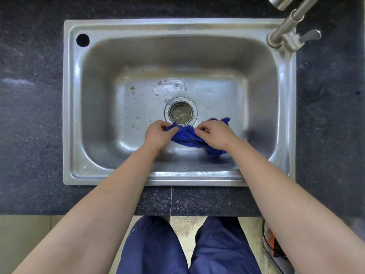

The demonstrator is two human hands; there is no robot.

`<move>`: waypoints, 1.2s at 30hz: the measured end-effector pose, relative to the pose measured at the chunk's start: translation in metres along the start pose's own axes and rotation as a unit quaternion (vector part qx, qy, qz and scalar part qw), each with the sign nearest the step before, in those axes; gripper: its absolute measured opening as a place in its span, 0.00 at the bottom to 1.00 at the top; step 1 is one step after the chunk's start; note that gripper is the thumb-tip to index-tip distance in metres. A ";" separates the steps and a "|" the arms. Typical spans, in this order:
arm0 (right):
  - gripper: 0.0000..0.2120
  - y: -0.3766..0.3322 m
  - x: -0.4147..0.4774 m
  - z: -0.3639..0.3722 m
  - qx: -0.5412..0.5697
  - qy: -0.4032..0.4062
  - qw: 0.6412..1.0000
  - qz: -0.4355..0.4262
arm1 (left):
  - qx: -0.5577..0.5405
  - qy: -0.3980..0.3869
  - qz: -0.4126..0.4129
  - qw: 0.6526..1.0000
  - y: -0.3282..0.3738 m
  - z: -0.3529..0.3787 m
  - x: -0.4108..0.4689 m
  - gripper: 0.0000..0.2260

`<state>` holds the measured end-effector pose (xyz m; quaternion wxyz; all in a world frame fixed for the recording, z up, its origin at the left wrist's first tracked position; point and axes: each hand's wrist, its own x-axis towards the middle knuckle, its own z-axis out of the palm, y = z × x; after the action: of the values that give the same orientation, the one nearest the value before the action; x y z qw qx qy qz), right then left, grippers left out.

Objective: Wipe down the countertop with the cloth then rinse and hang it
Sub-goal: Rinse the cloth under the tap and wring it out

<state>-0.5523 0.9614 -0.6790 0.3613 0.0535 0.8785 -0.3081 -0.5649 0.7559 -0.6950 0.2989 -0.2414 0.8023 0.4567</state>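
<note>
Looking down through the head camera, you see both your bare arms reach into a steel sink (73,115). Your left hand (158,135) pinches one end of the blue cloth (187,136), and its fingers (164,125) are curled tight on the fabric. Your right hand (214,135) pinches the cloth too, a little further right, with its fingers (201,129) curled on it the same way.

The cloth is bunched up and hangs between your hands, low in the sink bowl. It sits just in front of the round drain (181,112), and its top edge covers a bit of the drain's rim. One loose end pokes out past your right hand, and another drops below your right wrist. You cannot tell if the cloth touches the bottom of the sink.

Water drops (169,86) sit behind the drain, and a small brown spot (132,88) lies to their left. A black hole (82,39) is in the far left corner of the rim. A metal tap (286,26) stands at the far right corner. The dark speckled counter (29,115) goes all around the sink. Below its near edge you see your blue trousers (154,250) and a pale floor (185,226).
</note>
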 end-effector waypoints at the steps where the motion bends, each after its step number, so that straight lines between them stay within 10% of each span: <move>1: 0.06 0.000 -0.003 0.001 -0.001 0.005 1.000 0.005 | 0.041 0.004 0.005 0.999 -0.001 0.002 0.002 0.07; 5: 0.10 0.000 -0.008 0.003 -0.086 0.001 0.996 0.034 | 0.148 -0.007 -0.009 0.989 -0.001 0.005 -0.004 0.09; 10: 0.09 -0.014 -0.004 0.004 0.013 0.201 0.979 -0.041 | 0.002 0.013 -0.012 1.000 0.006 -0.002 -0.010 0.09; 22: 0.20 -0.018 0.004 -0.013 0.145 -0.061 0.982 0.105 | -0.160 0.024 -0.072 0.984 0.014 -0.013 -0.011 0.09; 29: 0.08 -0.016 0.005 -0.008 0.210 -0.028 0.976 0.053 | -0.166 0.025 -0.069 0.983 0.016 -0.015 -0.015 0.08; 36: 0.23 -0.018 0.013 0.000 0.250 0.057 0.957 0.132 | -0.151 0.019 -0.058 0.987 0.019 -0.015 -0.013 0.07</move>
<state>-0.5673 0.9453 -0.6787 0.3234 0.2750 0.7774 -0.4642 -0.5725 0.7528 -0.6688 0.2702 -0.3382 0.7145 0.5497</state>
